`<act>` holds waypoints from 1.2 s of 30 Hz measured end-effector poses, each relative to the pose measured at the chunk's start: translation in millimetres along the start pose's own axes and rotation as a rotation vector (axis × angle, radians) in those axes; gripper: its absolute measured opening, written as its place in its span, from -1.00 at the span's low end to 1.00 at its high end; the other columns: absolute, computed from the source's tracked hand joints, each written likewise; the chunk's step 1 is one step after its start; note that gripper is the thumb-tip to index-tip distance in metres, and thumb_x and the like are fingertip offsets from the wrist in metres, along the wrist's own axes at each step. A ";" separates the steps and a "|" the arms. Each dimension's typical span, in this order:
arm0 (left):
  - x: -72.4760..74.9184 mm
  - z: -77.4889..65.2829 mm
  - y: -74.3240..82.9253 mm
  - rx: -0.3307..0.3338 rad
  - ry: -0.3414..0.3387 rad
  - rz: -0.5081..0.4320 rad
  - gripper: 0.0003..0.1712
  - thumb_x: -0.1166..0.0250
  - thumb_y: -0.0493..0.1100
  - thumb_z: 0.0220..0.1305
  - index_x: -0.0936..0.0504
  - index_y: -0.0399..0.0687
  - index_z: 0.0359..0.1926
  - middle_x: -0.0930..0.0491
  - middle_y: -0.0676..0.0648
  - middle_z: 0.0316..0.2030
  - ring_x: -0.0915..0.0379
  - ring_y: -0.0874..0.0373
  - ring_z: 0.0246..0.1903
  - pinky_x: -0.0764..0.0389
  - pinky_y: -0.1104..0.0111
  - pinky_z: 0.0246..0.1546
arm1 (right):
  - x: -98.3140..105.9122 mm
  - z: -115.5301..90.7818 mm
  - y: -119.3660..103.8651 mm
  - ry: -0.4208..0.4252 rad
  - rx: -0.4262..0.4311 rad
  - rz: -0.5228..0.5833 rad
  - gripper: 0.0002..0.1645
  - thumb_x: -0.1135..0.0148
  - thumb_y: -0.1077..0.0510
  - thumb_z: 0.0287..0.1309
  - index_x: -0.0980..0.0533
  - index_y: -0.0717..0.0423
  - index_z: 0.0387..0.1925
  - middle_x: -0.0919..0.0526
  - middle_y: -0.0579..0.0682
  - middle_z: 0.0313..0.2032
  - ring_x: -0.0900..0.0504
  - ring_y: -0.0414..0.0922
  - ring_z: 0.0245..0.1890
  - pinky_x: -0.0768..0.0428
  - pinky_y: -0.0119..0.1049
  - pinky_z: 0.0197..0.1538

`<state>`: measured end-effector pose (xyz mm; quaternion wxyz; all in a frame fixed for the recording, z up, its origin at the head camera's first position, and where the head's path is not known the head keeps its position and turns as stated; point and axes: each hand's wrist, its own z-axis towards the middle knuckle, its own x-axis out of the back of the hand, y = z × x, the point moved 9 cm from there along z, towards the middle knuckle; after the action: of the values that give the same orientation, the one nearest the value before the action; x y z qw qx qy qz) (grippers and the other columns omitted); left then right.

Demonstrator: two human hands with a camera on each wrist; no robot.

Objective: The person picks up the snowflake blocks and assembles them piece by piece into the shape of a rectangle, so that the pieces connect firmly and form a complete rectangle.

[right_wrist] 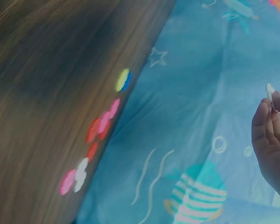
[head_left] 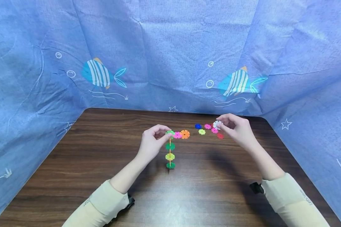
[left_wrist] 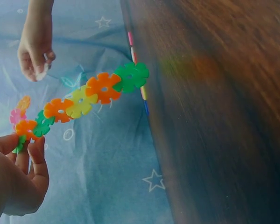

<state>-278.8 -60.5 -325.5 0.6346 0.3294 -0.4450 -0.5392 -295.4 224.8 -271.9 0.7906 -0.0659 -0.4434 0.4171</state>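
Table (head_left: 108,151): loose discs (head_left: 202,131) near far edge (head_left: 159,112); hands (head_left: 152,143) (head_left: 238,130) apart, gripping chain (head_left: 170,147), white disc (head_left: 217,124).

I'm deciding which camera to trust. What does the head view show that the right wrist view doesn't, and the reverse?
Only head: the left hand, the chain's green discs and both pale sleeves.

Only right wrist: loose white discs lying on the table.

Both: the right hand holding a white disc, the blue disc, the yellow disc, the table, the blue backdrop and, apparently, the chain's pink-and-orange end.
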 end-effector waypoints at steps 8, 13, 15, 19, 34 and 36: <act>2.3 -0.2 3.8 -0.044 0.006 -0.016 -0.83 -0.41 -0.11 0.09 -0.69 -0.04 -0.29 -0.67 -0.04 -0.48 -0.49 0.25 -0.51 -0.49 0.46 -0.47 | -2.4 2.4 -33.1 0.012 -0.086 0.147 -0.83 -0.36 0.30 0.03 -0.60 0.17 -0.27 -0.66 0.03 -0.55 -0.60 -0.27 -0.65 -0.54 -0.47 -0.56; 1.6 0.2 2.3 -0.032 0.008 -0.018 -0.83 -0.42 -0.11 0.09 -0.68 -0.05 -0.29 -0.67 -0.05 -0.47 -0.48 0.25 -0.52 -0.50 0.46 -0.47 | -13.3 1.4 -55.2 -0.040 -0.159 0.299 -0.85 -0.30 0.37 0.06 -0.57 0.31 -0.27 -0.64 0.17 -0.52 -0.61 -0.14 -0.63 -0.60 -0.34 -0.54; 0.8 0.2 1.2 -0.020 0.007 -0.020 -0.82 -0.41 -0.12 0.09 -0.68 -0.06 -0.27 -0.67 -0.07 -0.45 -0.48 0.26 -0.51 -0.51 0.45 -0.46 | -21.2 0.5 -54.6 -0.067 -0.191 0.344 -0.85 -0.31 0.34 0.07 -0.57 0.30 -0.27 -0.65 0.17 -0.51 -0.62 -0.12 -0.62 -0.61 -0.31 -0.51; -1.1 0.3 -0.6 0.001 -0.001 -0.025 -0.81 -0.40 -0.15 0.10 -0.68 -0.11 -0.25 -0.67 -0.11 -0.43 -0.48 0.22 -0.51 -0.50 0.45 -0.46 | -38.9 -2.3 -43.8 -0.108 -0.261 0.444 -0.81 -0.34 0.27 0.07 -0.57 0.27 -0.26 -0.68 0.15 -0.48 -0.65 -0.09 -0.60 -0.64 -0.21 -0.48; -0.6 -7.6 35.9 0.007 -0.016 -0.022 -0.85 -0.36 -0.31 0.12 -0.65 -0.29 -0.26 -0.67 -0.22 -0.40 -0.53 0.10 -0.45 -0.54 0.46 -0.41 | -75.1 -9.8 -30.8 -0.199 -0.477 0.714 -0.67 -0.33 0.26 0.08 -0.52 0.43 -0.17 -0.69 -0.03 -0.44 -0.67 -0.14 -0.54 -0.67 -0.13 -0.35; -0.7 -7.4 36.0 0.012 -0.016 -0.018 -0.85 -0.36 -0.31 0.12 -0.65 -0.29 -0.27 -0.67 -0.21 -0.40 -0.53 0.08 -0.44 -0.54 0.46 -0.41 | -76.1 -10.5 -30.4 -0.211 -0.486 0.716 -0.67 -0.32 0.27 0.09 -0.52 0.45 -0.16 -0.69 -0.03 -0.44 -0.66 -0.15 -0.54 -0.67 -0.17 -0.36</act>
<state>-257.9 -53.0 -296.2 0.6240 0.3330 -0.4502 -0.5450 -288.9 153.4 -313.0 0.5083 -0.3564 -0.5558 0.5529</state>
